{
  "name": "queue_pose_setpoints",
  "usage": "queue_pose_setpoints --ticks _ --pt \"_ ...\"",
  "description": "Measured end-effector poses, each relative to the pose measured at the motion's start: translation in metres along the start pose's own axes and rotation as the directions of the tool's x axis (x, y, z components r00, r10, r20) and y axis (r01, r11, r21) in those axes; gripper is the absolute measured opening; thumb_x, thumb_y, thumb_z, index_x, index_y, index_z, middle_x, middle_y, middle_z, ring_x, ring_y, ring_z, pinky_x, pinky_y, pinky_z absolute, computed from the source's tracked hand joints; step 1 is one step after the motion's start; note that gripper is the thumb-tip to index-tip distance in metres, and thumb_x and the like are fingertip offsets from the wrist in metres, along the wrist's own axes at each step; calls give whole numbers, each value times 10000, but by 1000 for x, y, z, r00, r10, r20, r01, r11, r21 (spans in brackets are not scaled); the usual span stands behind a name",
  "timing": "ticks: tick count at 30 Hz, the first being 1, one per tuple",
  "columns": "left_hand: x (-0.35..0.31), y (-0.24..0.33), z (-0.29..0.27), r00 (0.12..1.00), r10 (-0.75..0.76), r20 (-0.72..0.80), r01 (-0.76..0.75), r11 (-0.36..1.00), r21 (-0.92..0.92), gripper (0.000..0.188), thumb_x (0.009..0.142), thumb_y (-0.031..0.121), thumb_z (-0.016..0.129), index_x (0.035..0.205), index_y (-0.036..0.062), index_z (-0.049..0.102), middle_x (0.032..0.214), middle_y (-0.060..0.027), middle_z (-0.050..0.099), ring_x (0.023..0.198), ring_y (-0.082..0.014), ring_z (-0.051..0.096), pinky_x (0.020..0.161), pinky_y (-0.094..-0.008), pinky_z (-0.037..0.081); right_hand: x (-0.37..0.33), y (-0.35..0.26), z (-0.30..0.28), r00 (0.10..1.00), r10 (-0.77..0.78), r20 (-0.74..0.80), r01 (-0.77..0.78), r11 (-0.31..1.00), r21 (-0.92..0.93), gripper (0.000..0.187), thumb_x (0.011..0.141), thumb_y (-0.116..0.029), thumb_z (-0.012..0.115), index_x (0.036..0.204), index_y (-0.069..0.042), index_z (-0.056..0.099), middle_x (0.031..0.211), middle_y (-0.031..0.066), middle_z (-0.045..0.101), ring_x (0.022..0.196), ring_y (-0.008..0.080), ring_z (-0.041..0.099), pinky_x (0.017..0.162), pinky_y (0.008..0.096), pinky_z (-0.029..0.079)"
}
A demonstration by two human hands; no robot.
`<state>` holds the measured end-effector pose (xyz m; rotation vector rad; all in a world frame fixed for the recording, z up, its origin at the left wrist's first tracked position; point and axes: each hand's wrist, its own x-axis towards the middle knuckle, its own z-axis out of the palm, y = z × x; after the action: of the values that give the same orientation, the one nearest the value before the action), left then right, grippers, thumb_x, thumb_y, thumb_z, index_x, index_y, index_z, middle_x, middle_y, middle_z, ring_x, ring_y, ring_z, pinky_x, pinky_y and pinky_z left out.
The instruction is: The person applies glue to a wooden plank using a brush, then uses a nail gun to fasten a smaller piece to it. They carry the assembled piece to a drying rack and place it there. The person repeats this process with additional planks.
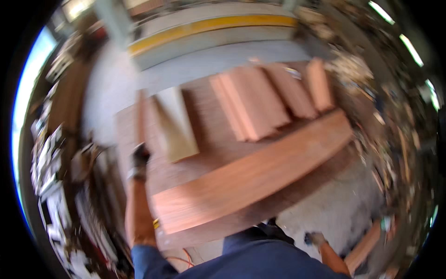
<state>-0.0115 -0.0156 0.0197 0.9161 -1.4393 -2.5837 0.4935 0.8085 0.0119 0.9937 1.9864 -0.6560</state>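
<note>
My left hand [139, 159], in a dark and grey glove, is at the near end of a narrow wooden strip [141, 114] along the table's left side; its fingers look closed round it, though blurred. Just right of it lies a pale rectangular block [179, 125] on the brown tabletop [204, 109]. A long, wide reddish board [255, 172] runs slantwise across the near part of the table. My right hand [317, 239], also gloved, hangs low beside my body, off the table; motion smears its fingers.
Several reddish boards [253, 102] are stacked at the far right of the table, with a short board [319, 83] beside them. A yellow-edged beam [213, 25] crosses beyond. Wood scraps [399, 139] line the right side; piled timber [60, 158] stands at left. An orange cord [187, 255] is near my body.
</note>
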Motion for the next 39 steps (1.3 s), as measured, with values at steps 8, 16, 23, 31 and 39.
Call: queue_pose_setpoints --ticks 8,16,23,31,39 --pt "-238 -32 165 922 207 328 -263 956 134 437 828 245 809 1151 18 621 1020 -91 681 941 -205 656 884 -353 524 -23 -171 -93 953 -251 -170 303 785 540 335 997 -330 692 1022 -3 759 890 31 733 785 93 643 706 288 521" --pt "-426 -180 315 807 -122 578 -74 950 304 615 742 442 903 1092 -11 677 987 -113 733 873 -165 687 729 -288 529 -44 -275 -223 570 -796 -202 502 143 853 516 988 -384 727 1286 29 646 1145 105 714 1033 187 704 894 334 592" --pt "-487 -249 383 623 -454 637 -45 792 609 644 708 169 916 1249 -70 660 1110 -54 702 1009 -140 642 928 -301 520 7 -162 -256 552 -817 -164 204 -59 977 414 928 -224 764 1251 24 686 1220 104 704 1136 219 666 986 399 564" --pt "-530 -271 512 478 2 878 -861 -196 469 982 696 247 875 1536 22 419 1493 -253 483 1438 -440 409 1200 -564 323 25 -165 -267 882 -470 25 -75 -87 993 644 860 -429 837 1352 -89 599 1189 80 653 1113 254 655 920 468 596" --pt "-483 -336 535 419 58 906 -825 -391 407 611 847 129 657 1438 49 526 1435 -212 579 1370 -417 509 1173 -553 362 37 -193 -264 737 -640 218 -280 4 960 609 854 -394 863 1310 -65 629 1147 115 700 976 258 716 838 408 641"
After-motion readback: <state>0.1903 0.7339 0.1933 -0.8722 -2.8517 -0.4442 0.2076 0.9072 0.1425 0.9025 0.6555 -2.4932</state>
